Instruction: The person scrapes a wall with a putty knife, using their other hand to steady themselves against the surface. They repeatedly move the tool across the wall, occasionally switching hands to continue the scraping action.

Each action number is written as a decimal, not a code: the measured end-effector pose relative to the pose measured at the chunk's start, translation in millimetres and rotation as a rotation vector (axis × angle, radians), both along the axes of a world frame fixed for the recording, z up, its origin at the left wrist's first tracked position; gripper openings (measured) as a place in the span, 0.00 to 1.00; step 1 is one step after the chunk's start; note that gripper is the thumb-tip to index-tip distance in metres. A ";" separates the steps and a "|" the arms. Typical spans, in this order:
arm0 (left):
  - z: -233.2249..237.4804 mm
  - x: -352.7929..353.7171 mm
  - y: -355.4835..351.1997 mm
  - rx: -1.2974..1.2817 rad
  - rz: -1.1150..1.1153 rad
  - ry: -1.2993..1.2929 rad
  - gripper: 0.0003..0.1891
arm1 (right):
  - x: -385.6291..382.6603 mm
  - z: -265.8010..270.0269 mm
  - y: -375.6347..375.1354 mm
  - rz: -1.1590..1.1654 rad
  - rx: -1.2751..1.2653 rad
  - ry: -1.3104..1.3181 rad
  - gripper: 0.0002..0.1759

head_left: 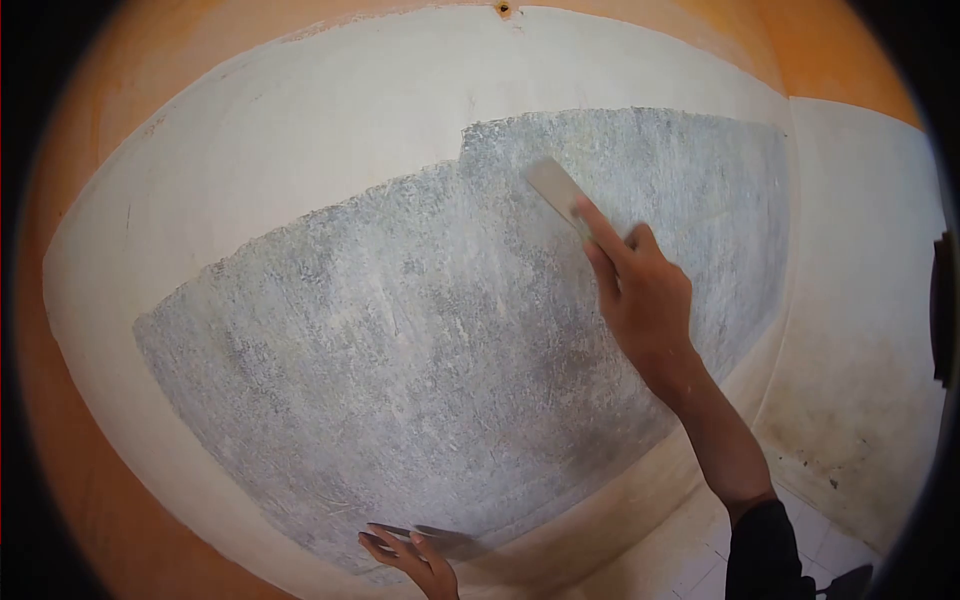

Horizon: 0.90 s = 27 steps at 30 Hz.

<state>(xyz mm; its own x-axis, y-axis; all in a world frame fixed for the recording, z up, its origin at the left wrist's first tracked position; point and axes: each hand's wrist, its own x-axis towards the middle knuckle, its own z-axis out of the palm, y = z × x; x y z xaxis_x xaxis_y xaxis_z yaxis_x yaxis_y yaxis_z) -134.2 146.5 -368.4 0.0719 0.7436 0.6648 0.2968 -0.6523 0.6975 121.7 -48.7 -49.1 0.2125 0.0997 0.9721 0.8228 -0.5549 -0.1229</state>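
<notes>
Head view, progress: I judged the work partly done. A grey coated patch [400,350] covered the centre of the pale wall [300,130], while a bare band ringed it at upper left, right and bottom.
Head view, tool: The scraper [555,190] lay flat against the patch's upper edge, right of centre, its blade reaching up and left past the fingertips.
Head view, right hand: The right hand [645,300] was clamped on the handle, index finger [600,225] stretched along the blade.
Head view, left hand: The left hand [415,560], bottom centre, touched the wall with fingers spread, holding nothing.
</notes>
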 end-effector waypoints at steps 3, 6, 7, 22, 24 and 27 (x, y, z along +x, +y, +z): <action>1.0 4.4 0.0 -0.019 -0.004 0.050 0.37 | -39.0 43.3 16.2 -0.065 -0.050 0.027 0.24; 5.8 5.5 -4.3 -0.067 0.004 0.077 0.39 | -64.9 50.1 28.5 -0.065 -0.039 0.254 0.21; 4.9 2.1 -5.2 -0.064 0.008 0.085 0.39 | -70.4 41.9 32.5 -0.072 -0.048 0.273 0.21; 15.5 -5.5 -13.7 -0.108 -0.050 0.129 0.41 | -66.8 59.8 39.3 0.035 0.016 0.235 0.19; 20.0 -7.8 -20.1 -0.183 -0.072 0.123 0.40 | -68.4 41.7 32.5 0.108 -0.067 0.256 0.19; 32.2 -10.6 -28.4 -0.321 -0.038 0.170 0.39 | -67.7 55.5 43.6 0.130 0.010 0.199 0.18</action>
<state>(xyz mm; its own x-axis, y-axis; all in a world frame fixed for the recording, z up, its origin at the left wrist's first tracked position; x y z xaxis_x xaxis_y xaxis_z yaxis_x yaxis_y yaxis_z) -144.8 118.2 -336.2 0.1931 0.9071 0.3740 0.4055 -0.4209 0.8114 53.9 -5.1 6.4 0.3863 0.1289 0.9133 0.8460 -0.4439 -0.2952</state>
